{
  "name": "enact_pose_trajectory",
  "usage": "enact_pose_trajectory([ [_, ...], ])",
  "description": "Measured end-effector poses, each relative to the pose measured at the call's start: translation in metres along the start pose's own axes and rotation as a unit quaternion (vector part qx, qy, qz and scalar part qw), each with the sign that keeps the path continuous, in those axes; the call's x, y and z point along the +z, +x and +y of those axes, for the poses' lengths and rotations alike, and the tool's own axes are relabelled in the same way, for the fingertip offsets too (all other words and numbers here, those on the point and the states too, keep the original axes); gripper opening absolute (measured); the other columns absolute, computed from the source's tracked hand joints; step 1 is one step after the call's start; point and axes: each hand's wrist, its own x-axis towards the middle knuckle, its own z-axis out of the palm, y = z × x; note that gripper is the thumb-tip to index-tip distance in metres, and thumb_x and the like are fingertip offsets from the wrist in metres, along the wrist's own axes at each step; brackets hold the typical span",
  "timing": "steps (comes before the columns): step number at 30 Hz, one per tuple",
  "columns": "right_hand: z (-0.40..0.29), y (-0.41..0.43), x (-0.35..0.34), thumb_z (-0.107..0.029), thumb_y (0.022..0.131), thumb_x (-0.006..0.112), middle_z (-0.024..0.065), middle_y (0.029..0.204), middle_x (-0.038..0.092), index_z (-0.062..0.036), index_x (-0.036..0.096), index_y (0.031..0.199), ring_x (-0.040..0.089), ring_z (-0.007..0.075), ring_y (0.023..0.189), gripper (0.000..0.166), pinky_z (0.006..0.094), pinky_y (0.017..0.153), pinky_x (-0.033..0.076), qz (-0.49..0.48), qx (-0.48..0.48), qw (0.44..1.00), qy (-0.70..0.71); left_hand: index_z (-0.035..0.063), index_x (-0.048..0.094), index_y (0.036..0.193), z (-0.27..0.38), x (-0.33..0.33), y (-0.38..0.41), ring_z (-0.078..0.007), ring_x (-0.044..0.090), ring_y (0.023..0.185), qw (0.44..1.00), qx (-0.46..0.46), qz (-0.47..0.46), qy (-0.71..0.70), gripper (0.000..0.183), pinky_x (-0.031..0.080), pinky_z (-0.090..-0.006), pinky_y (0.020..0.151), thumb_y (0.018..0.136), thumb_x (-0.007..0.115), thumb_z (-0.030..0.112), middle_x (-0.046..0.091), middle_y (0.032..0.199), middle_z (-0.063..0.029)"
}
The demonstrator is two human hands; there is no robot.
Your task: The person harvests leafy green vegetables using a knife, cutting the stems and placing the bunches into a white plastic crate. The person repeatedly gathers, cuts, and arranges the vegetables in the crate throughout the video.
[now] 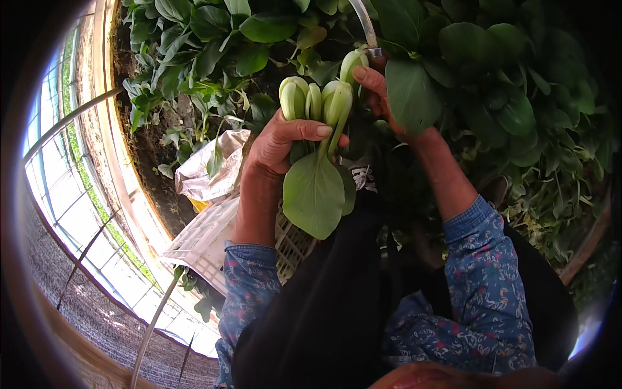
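Note:
My left hand [279, 138] grips several pale-stemmed bok choy heads [294, 99], their bases pointing up. One broad green leaf [315, 197] hangs below the fingers. Close by on the right, my right hand [381, 97] holds a sickle by its handle. The sickle's thin curved blade [364, 22] points up and away, above a metal ferrule. Another bok choy head [354, 65] is pinched under the right thumb, just above the left hand's bunch. A large leaf [412, 95] covers part of the right hand and wrist.
Leafy green plants [204, 29] grow in soil ahead and to the right [510, 97]. At the left stand a white plastic crate [201, 243] and a crumpled silvery bag [218, 163]. Wooden boards [104, 58] edge the bed beside a wire-mesh side [58, 194]. A laced shoe [363, 177] shows below.

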Motion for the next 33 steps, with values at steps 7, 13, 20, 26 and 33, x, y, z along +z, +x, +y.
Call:
enact_pose_trajectory([
  [7, 0.003, -0.015, 0.019, -0.036, 0.081, 0.069, -0.0034, 0.065, 0.05, -0.0088, 0.057, 0.085, 0.044, 0.0032, 0.05, 0.03, 0.0187, 0.042, 0.033, 0.018, 0.039, 0.999, 0.026, -0.0013, 0.052, 0.118, 0.004, -0.005, 0.004, -0.0208, 0.06, 0.097, 0.988, 0.141, 0.047, 0.033, 0.051, 0.05, -0.0328, 0.083, 0.07, 0.067, 0.002, 0.062, 0.106, -0.0093],
  [13, 0.018, -0.009, 0.011, -0.046, 0.081, 0.064, -0.0016, 0.066, 0.052, -0.0114, 0.057, 0.088, 0.046, 0.0049, 0.051, 0.036, 0.0191, 0.044, 0.035, 0.035, 0.125, 0.99, 0.053, -0.0003, 0.059, 0.106, -0.005, -0.009, 0.018, -0.0168, 0.061, 0.085, 0.991, 0.114, 0.071, 0.001, 0.037, 0.05, -0.0298, 0.078, 0.07, 0.065, 0.0, 0.063, 0.097, -0.0061],
  [20, 0.059, 0.012, -0.03, -0.041, 0.089, 0.054, 0.0021, 0.068, 0.054, -0.0087, 0.056, 0.097, 0.043, 0.0052, 0.047, 0.033, 0.0195, 0.041, 0.032, 0.022, 0.154, 0.98, 0.125, 0.0025, 0.064, 0.093, 0.062, 0.02, 0.09, -0.0327, 0.063, 0.081, 0.515, 0.343, 0.069, 0.783, 0.036, 0.052, -0.0374, 0.068, 0.058, 0.07, 0.011, 0.061, 0.101, -0.0161],
  [26, 0.055, 0.034, -0.01, -0.041, 0.09, 0.052, 0.0018, 0.065, 0.05, -0.0058, 0.054, 0.096, 0.042, 0.0063, 0.047, 0.035, 0.0201, 0.04, 0.032, 0.056, 0.152, 0.983, 0.092, 0.0049, 0.067, 0.089, 0.07, -0.026, 0.125, -0.032, 0.066, 0.08, 0.365, 0.108, 0.148, 0.913, 0.022, 0.055, -0.0383, 0.066, 0.068, 0.063, 0.007, 0.038, 0.132, -0.0252],
  [33, 0.059, 0.066, -0.005, -0.042, 0.092, 0.046, 0.0003, 0.067, 0.047, -0.006, 0.052, 0.097, 0.037, 0.0058, 0.047, 0.037, 0.0196, 0.038, 0.027, 0.04, 0.222, 0.971, 0.076, -0.0052, 0.055, 0.106, 0.025, -0.061, 0.113, -0.0373, 0.063, 0.078, 0.396, 0.27, 0.218, 0.85, 0.037, 0.053, -0.0429, 0.065, 0.07, 0.059, 0.003, 0.033, 0.135, -0.0256],
])
